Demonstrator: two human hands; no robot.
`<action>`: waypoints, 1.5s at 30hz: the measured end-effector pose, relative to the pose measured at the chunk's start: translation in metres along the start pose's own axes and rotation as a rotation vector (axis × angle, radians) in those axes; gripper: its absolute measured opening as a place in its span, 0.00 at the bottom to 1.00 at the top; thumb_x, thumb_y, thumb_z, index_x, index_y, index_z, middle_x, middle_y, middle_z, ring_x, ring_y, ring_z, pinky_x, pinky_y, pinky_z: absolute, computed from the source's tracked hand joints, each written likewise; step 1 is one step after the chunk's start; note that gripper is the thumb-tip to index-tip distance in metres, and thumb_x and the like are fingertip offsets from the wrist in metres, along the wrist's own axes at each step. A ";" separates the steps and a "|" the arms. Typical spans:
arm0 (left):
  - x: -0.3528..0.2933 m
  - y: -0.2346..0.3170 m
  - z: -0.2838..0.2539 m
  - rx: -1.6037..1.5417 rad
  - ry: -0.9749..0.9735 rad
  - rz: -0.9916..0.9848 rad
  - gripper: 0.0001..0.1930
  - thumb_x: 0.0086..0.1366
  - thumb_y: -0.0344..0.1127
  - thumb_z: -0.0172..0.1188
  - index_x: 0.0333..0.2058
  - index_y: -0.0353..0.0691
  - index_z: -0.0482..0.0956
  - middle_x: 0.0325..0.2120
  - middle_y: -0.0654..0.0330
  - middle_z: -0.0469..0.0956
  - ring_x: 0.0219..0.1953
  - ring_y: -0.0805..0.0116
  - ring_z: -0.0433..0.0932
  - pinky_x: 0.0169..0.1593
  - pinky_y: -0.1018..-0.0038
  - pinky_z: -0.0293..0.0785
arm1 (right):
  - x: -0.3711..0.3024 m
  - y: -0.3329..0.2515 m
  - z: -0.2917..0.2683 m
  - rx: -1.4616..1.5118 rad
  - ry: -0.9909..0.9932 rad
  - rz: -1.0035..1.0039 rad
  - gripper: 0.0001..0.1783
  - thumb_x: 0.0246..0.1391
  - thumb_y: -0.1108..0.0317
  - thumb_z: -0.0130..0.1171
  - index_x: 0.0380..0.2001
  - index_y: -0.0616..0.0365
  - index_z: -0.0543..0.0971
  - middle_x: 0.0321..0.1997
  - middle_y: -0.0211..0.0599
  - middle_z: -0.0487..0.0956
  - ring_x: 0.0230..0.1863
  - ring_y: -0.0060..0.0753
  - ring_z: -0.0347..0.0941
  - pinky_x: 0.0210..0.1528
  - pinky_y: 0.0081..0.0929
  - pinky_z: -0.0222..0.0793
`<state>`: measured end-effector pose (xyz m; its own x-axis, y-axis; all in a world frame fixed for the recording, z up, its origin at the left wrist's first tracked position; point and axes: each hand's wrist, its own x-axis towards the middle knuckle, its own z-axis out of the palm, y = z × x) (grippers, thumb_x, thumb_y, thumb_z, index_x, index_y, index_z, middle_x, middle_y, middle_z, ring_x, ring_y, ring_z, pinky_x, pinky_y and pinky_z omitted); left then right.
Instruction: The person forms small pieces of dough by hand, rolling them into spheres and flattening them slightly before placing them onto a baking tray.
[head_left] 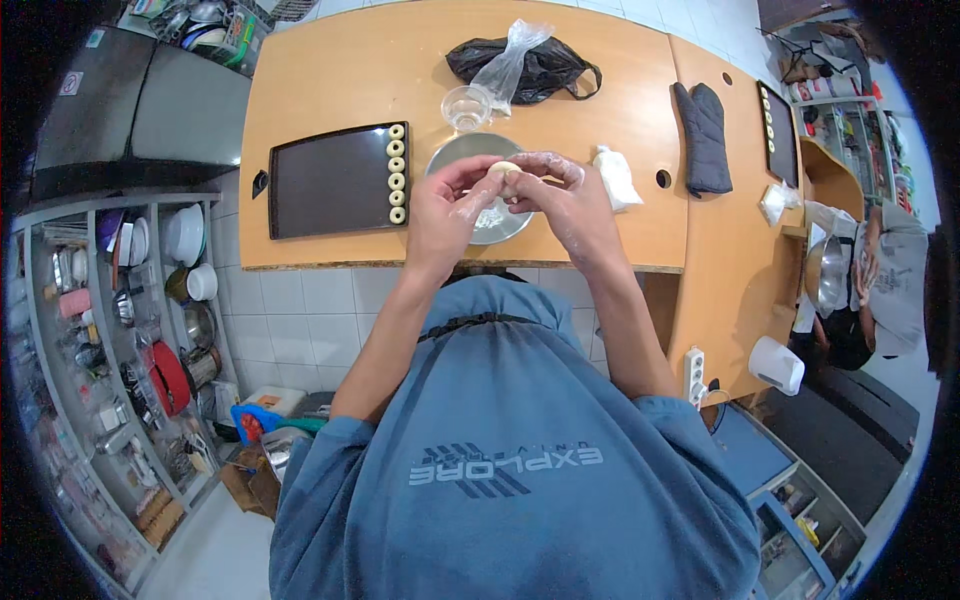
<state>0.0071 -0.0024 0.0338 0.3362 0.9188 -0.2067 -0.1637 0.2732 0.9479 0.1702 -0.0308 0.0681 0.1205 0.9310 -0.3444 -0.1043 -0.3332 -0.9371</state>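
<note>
Floury fingers of my left hand (447,208) and my right hand (573,205) meet over a metal bowl (452,150). Between their fingertips they pinch a small pale piece of dough (507,168), partly hidden by the fingers; whether it has a hole cannot be seen. White flour or dough shows inside the bowl below my hands. To the left lies a dark baking tray (325,185), with a single column of several ring-shaped dough pieces (396,164) along its right side.
Behind the bowl stand a clear plastic cup (466,107) and a black plastic bag (545,72). A white bag (617,178) sits beside my right hand. Further right are a dark oven mitt (704,138), a second tray (777,140) with dough rings and another person (893,270) near a bowl.
</note>
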 end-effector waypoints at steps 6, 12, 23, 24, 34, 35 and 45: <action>0.002 -0.001 -0.004 -0.298 -0.018 -0.159 0.13 0.73 0.33 0.54 0.50 0.35 0.80 0.45 0.59 0.82 0.45 0.72 0.80 0.48 0.73 0.78 | 0.001 0.004 -0.002 0.083 0.026 0.031 0.15 0.57 0.68 0.64 0.42 0.71 0.82 0.35 0.42 0.84 0.33 0.25 0.81 0.37 0.20 0.79; 0.004 -0.009 -0.013 -0.460 -0.084 -0.314 0.13 0.73 0.34 0.53 0.52 0.37 0.78 0.46 0.60 0.80 0.47 0.70 0.79 0.49 0.70 0.78 | 0.001 0.004 -0.004 0.006 -0.024 0.013 0.14 0.56 0.67 0.65 0.41 0.69 0.82 0.35 0.40 0.83 0.33 0.23 0.80 0.36 0.19 0.78; 0.006 -0.012 -0.012 -0.521 -0.079 -0.328 0.12 0.72 0.34 0.57 0.51 0.38 0.78 0.44 0.60 0.81 0.43 0.72 0.80 0.45 0.75 0.79 | 0.003 0.002 -0.004 0.014 -0.026 0.001 0.15 0.56 0.68 0.64 0.41 0.70 0.81 0.34 0.40 0.83 0.33 0.23 0.79 0.36 0.21 0.76; 0.007 -0.015 -0.014 -0.521 -0.078 -0.327 0.12 0.72 0.34 0.57 0.51 0.38 0.78 0.44 0.60 0.81 0.43 0.72 0.80 0.45 0.75 0.79 | 0.003 -0.001 -0.004 0.014 -0.027 0.001 0.15 0.56 0.68 0.64 0.41 0.70 0.81 0.34 0.40 0.83 0.33 0.23 0.79 0.36 0.21 0.76; 0.003 -0.024 -0.009 -0.657 -0.101 -0.262 0.14 0.72 0.37 0.58 0.53 0.41 0.75 0.47 0.59 0.79 0.48 0.69 0.79 0.52 0.68 0.79 | 0.005 0.005 -0.005 0.077 -0.044 0.032 0.16 0.56 0.68 0.64 0.44 0.69 0.81 0.38 0.41 0.84 0.35 0.24 0.79 0.38 0.21 0.77; 0.004 -0.028 -0.012 -0.653 -0.118 -0.260 0.15 0.73 0.38 0.56 0.54 0.41 0.74 0.49 0.58 0.78 0.51 0.68 0.79 0.54 0.67 0.80 | 0.005 0.004 -0.006 0.053 -0.066 0.060 0.16 0.56 0.68 0.63 0.44 0.70 0.81 0.38 0.41 0.84 0.35 0.24 0.79 0.38 0.21 0.77; 0.005 -0.024 -0.010 -0.686 -0.108 -0.267 0.15 0.74 0.39 0.54 0.53 0.39 0.73 0.49 0.57 0.77 0.51 0.65 0.78 0.53 0.66 0.82 | 0.004 0.000 -0.003 0.061 -0.060 0.034 0.18 0.55 0.68 0.65 0.45 0.70 0.82 0.38 0.42 0.84 0.36 0.26 0.80 0.39 0.22 0.78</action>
<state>0.0034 -0.0019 0.0080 0.5287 0.7732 -0.3503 -0.5944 0.6318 0.4975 0.1740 -0.0277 0.0665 0.0572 0.9273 -0.3699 -0.1671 -0.3564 -0.9193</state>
